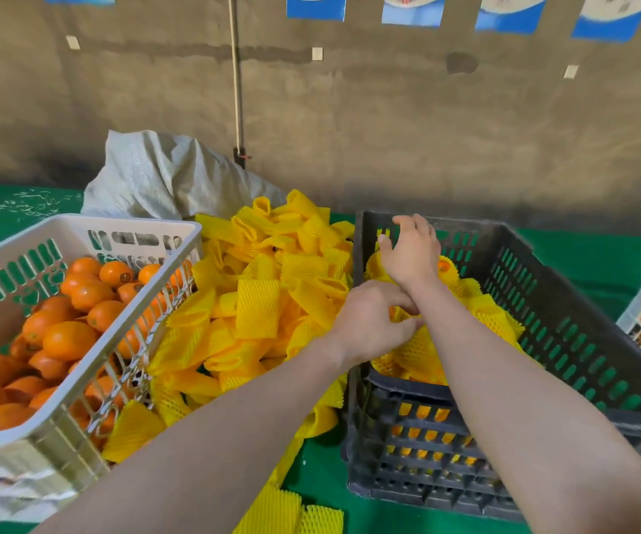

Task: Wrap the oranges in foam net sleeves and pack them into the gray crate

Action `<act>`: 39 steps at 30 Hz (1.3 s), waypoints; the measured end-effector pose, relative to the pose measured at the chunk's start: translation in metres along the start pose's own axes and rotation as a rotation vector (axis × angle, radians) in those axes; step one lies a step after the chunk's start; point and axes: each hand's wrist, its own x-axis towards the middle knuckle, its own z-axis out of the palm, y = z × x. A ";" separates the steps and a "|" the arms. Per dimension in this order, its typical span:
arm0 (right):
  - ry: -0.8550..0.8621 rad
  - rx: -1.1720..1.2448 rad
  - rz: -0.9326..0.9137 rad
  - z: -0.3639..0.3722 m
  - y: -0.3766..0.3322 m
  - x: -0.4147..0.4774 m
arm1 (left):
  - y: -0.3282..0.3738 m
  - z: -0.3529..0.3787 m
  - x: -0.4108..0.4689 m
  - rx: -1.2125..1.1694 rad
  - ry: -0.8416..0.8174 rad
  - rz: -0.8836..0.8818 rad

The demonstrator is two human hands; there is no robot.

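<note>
My left grip (374, 321) pinches a sleeved orange (407, 343) at the gray crate's (503, 244) near-left corner; my right grip (411, 252), fingers spread and empty, hovers farther in over packed fruit. Bare oranges (68, 333) lie far left in the white basket (126, 225), sleeves (265, 294) heaped between on the bench, nearer my left.

Bare concrete wall (388, 121), brownish-grey, stained, darker along the base. Row of blue-and-white posters (413, 9) across the top, cut off by the frame edge. A few small pale tags (317, 53) stuck on the wall. Thin rope (236, 71) hangs down the wall to a dark clip (240, 154). Green surface (588, 260) runs up to the wall, scuffed white at far left. Light flat and even.
</note>
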 end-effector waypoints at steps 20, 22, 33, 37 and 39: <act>-0.894 -0.166 -0.302 0.101 -0.105 -0.205 | -0.076 -0.169 -0.154 -0.343 0.324 -0.616; -0.958 -0.254 -0.303 0.114 -0.101 -0.222 | -0.076 -0.170 -0.159 -0.355 0.305 -0.622; -0.891 -0.400 -0.166 0.125 -0.088 -0.246 | -0.081 -0.171 -0.174 -0.388 0.170 -0.609; -0.738 -0.157 -0.009 0.102 -0.098 -0.222 | -0.085 -0.175 -0.178 -0.384 0.137 -0.614; -0.696 0.057 0.060 0.084 -0.107 -0.211 | -0.088 -0.174 -0.178 -0.383 0.132 -0.639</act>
